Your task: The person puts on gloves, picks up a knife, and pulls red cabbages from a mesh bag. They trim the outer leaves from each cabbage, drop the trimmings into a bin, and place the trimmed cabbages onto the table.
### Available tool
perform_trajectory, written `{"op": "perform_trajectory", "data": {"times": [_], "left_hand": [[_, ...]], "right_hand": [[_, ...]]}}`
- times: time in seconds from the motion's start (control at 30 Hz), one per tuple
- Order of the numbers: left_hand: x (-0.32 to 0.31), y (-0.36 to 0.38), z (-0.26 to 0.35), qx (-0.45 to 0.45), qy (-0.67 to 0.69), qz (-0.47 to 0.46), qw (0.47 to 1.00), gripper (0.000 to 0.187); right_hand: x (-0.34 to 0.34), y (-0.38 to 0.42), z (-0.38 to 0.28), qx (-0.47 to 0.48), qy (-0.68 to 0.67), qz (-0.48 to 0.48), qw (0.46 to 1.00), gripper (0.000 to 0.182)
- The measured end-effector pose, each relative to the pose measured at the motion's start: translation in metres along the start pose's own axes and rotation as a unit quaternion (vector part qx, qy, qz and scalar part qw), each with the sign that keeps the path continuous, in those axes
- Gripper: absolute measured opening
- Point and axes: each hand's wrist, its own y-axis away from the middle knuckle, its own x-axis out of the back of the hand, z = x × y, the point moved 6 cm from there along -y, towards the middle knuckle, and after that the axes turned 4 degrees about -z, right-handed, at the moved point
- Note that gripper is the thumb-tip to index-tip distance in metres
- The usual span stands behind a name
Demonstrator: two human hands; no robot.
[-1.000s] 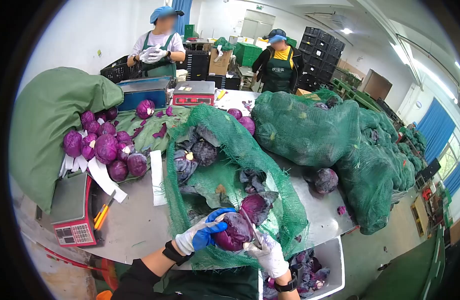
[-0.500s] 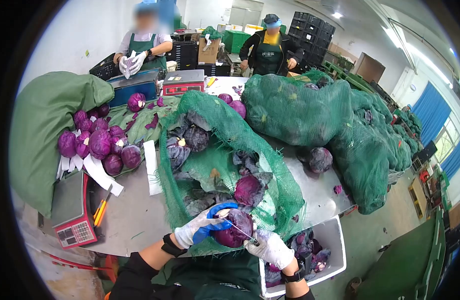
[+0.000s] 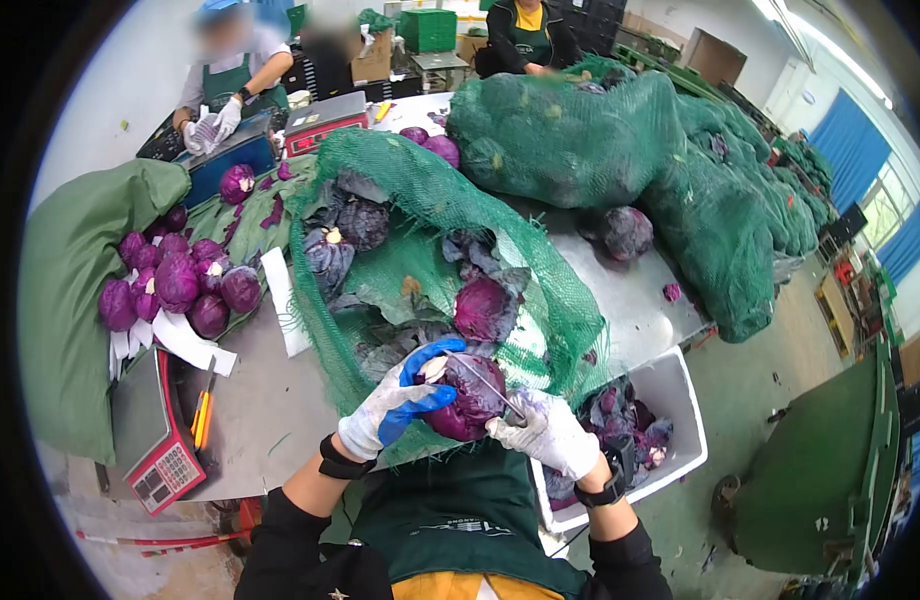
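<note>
A red cabbage is held up at the table's near edge. My left hand, in a white and blue glove, grips its left side with the fingers wrapped round it. My right hand, in a white glove, is closed on a thin knife, whose blade lies across the cabbage's upper face. Just beyond my hands lies an open green net bag with dark loose leaves and several cabbages, among them a purple one.
Trimmed cabbages lie at the left near a red scale and an orange cutter. A white bin of leaves stands at the lower right. Full net bags lie behind. Two people work across the table.
The view has tilted downward, so the table and bags appear higher and more of my apron shows. Both hands still hold the cabbage and knife.
</note>
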Motion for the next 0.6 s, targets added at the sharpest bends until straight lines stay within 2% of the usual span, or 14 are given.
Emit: {"op": "perform_trajectory", "data": {"times": [0.03,0.07,0.13,0.3,0.37,0.4,0.5,0.53,0.57,0.6], "left_hand": [[-0.003,0.0,0.001,-0.013,-0.012,0.005,1.0,0.059],[-0.002,-0.001,-0.006,0.007,0.031,0.008,0.999,0.06],[-0.005,-0.003,-0.015,0.008,0.007,0.006,1.0,0.061],[-0.012,-0.008,-0.017,-0.017,-0.018,-0.001,1.0,0.063],[-0.009,-0.009,-0.023,0.051,0.068,0.015,0.996,0.063],[-0.007,-0.009,-0.022,0.051,0.067,0.013,0.996,0.063],[-0.006,-0.011,-0.027,0.083,0.039,-0.008,0.996,0.063],[-0.008,-0.016,-0.03,0.048,0.037,-0.017,0.998,0.062],[-0.009,-0.019,-0.03,0.013,0.034,-0.026,0.999,0.061],[-0.008,-0.021,-0.031,0.013,0.033,-0.026,0.999,0.061]], "right_hand": [[0.003,0.002,-0.004,0.0,-0.023,-0.017,1.0,0.029],[0.002,0.004,-0.001,-0.005,-0.024,-0.013,1.0,0.029],[0.007,0.007,-0.006,0.082,0.044,0.071,0.993,0.028],[-0.009,0.012,0.013,0.065,0.097,0.119,0.986,0.015],[-0.011,0.014,0.014,0.094,0.162,0.18,0.966,0.011],[-0.011,0.015,0.013,0.104,0.166,0.173,0.965,0.017],[-0.008,0.014,0.031,0.127,0.124,0.171,0.969,0.017],[-0.003,0.011,0.037,-0.063,-0.11,0.032,0.991,0.019],[0.005,0.011,0.045,-0.113,-0.153,0.005,0.982,0.02],[0.011,0.014,0.057,-0.135,-0.205,0.05,0.968,0.021]]}}
